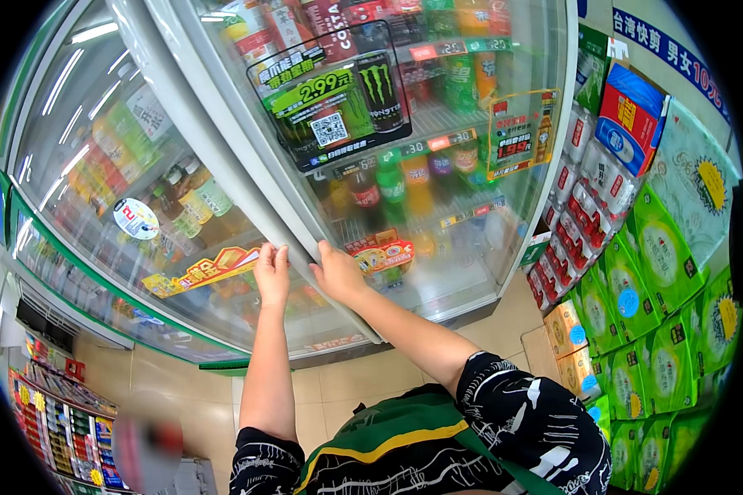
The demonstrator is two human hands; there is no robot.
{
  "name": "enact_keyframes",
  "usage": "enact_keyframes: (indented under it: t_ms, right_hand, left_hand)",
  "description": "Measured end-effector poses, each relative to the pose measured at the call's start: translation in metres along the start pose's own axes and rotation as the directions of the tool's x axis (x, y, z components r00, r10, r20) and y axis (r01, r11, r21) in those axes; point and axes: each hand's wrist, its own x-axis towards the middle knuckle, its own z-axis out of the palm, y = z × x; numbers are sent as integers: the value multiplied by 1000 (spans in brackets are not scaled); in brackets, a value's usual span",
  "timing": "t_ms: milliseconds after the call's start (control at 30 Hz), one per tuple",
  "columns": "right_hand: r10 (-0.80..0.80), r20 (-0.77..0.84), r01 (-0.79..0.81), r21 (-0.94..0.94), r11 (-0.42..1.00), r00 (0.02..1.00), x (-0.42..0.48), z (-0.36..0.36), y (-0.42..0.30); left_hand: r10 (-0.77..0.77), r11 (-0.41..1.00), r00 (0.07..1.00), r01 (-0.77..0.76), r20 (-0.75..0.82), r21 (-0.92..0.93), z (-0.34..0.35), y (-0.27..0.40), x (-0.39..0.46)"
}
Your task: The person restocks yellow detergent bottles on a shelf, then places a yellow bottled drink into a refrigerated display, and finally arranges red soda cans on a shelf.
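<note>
Before me stands a glass-door drinks refrigerator with two tall pale door frames meeting in the middle. My right hand [339, 275] is on the right door frame [254, 154], its fingers bent around the edge. Beside it, my left hand [272, 272] is raised at the left door frame [201, 139], thumb and fingers close together; whether they grip the frame is unclear. The right end of a yellow and red promotional sticker [201, 272] on the left glass reaches that hand. Bottled drinks [390, 179] stand on shelves behind the right glass, more bottles [189, 192] behind the left.
Green tissue packs [662, 247] are stacked at the right, beside shrink-wrapped cans [585, 216] and a blue and red box [633, 117]. Small cartons [566, 328] sit low near them. A shelf of packaged goods [68, 427] stands lower left, near a blurred shape [147, 439] on the tiled floor [328, 396].
</note>
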Motion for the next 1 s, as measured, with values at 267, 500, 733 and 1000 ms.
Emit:
enact_keyframes:
  t_ms: [267,500,733,1000]
  right_hand:
    - [41,84,-37,-51,998,996,0,-2,-2]
    - [24,100,-18,-61,998,995,2,-4,-3]
    - [58,172,-42,-96,995,983,2,-10,-7]
    - [-75,31,79,-142,987,997,-25,-12,4]
  left_hand:
    - [10,1000,999,-10,-46,14,4,1,-7]
    - [-22,990,998,29,-51,137,4,8,-8]
    - [-67,997,989,70,-132,17,12,14,-15]
    - [-218,975,975,219,34,-46,15,-39,-92]
